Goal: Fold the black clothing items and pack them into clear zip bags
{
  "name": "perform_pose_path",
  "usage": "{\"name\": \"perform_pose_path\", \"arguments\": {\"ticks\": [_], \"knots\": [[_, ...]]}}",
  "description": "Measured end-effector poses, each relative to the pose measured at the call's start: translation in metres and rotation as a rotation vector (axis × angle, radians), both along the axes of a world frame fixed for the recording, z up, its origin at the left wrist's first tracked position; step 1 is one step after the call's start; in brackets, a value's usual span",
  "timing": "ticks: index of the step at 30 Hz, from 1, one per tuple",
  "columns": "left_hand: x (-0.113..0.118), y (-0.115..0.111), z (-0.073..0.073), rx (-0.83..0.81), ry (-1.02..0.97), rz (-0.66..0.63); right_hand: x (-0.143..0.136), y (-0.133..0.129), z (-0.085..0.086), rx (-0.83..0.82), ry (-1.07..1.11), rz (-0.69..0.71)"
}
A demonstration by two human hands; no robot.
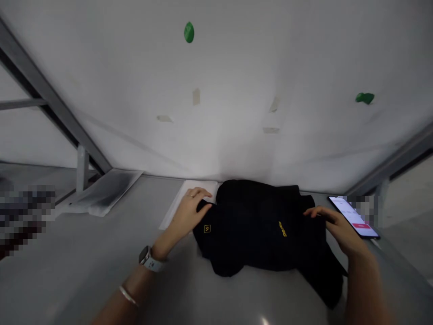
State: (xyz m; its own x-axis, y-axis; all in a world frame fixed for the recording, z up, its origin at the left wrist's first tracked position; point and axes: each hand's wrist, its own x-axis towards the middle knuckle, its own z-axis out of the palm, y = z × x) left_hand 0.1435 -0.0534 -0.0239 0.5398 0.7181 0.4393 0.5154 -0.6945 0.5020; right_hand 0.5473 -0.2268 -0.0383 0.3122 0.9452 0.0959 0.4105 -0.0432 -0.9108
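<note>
At the far left of the frame a clear plastic bag lies flat on the grey table, well apart from the hands. Moving toward the centre, the left hand, with a watch on its wrist, rests fingers spread and nearly flat on the left edge of the black garment, pinning it rather than gripping; a white sheet lies under and beside that hand. The garment sits bunched at the middle of the frame, against the white backdrop. At its right edge the right hand hovers with fingers loosely curled, touching the cloth but, as far as I can tell, grasping nothing. To smooth it well, I would judge both palms should press outward evenly. A lit phone lies just beside the right hand.
</note>
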Motion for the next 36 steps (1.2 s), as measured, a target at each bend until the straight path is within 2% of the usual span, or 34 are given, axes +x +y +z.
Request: {"name": "perform_pose_path", "arguments": {"ticks": [4,7,9,11,14,16,18,21,24,26,27,29,31,32,34,36], "knots": [[0.028,-0.048,0.005,-0.037,0.119,-0.477,-0.009,0.009,0.003,0.068,0.013,-0.04],[0.044,-0.074,-0.001,-0.011,0.172,-0.595,-0.027,0.019,0.011,0.211,-0.187,-0.176],[0.053,-0.08,-0.003,0.003,0.135,-0.581,-0.044,0.025,0.017,0.262,-0.35,-0.235],[0.061,-0.077,0.001,0.005,0.055,-0.525,-0.064,0.029,0.024,0.248,-0.382,-0.219],[0.076,-0.07,0.017,0.104,-0.015,-0.46,-0.094,0.032,0.031,0.204,-0.263,-0.071],[0.088,-0.066,0.026,0.268,0.032,-0.47,-0.109,0.034,0.032,0.194,-0.181,0.045],[0.1,-0.064,0.029,0.432,0.118,-0.521,-0.119,0.036,0.03,0.185,-0.092,0.134],[0.113,-0.059,0.023,0.526,0.158,-0.553,-0.122,0.038,0.027,0.133,0.044,0.252],[0.118,-0.051,0.018,0.491,0.101,-0.525,-0.113,0.036,0.029,0.074,0.127,0.353],[0.119,-0.042,0.021,0.419,0.059,-0.495,-0.103,0.034,0.032,0.1,0.168,0.336],[0.119,-0.038,0.024,0.373,0.029,-0.467,-0.097,0.033,0.033,0.151,0.182,0.27],[0.121,-0.03,0.036,0.301,-0.028,-0.408,-0.087,0.032,0.033,0.278,0.184,0.038],[0.124,-0.022,0.053,0.303,-0.059,-0.362,-0.08,0.032,0.03,0.3,0.13,-0.151],[0.126,-0.019,0.062,0.329,-0.053,-0.348,-0.078,0.032,0.028,0.241,0.099,-0.156],[0.131,-0.014,0.081,0.396,-0.031,-0.326,-0.079,0.033,0.026,0.046,0.073,0.002],[0.135,-0.01,0.1,0.436,-0.037,-0.294,-0.082,0.032,0.028,-0.047,0.088,0.108]]}}
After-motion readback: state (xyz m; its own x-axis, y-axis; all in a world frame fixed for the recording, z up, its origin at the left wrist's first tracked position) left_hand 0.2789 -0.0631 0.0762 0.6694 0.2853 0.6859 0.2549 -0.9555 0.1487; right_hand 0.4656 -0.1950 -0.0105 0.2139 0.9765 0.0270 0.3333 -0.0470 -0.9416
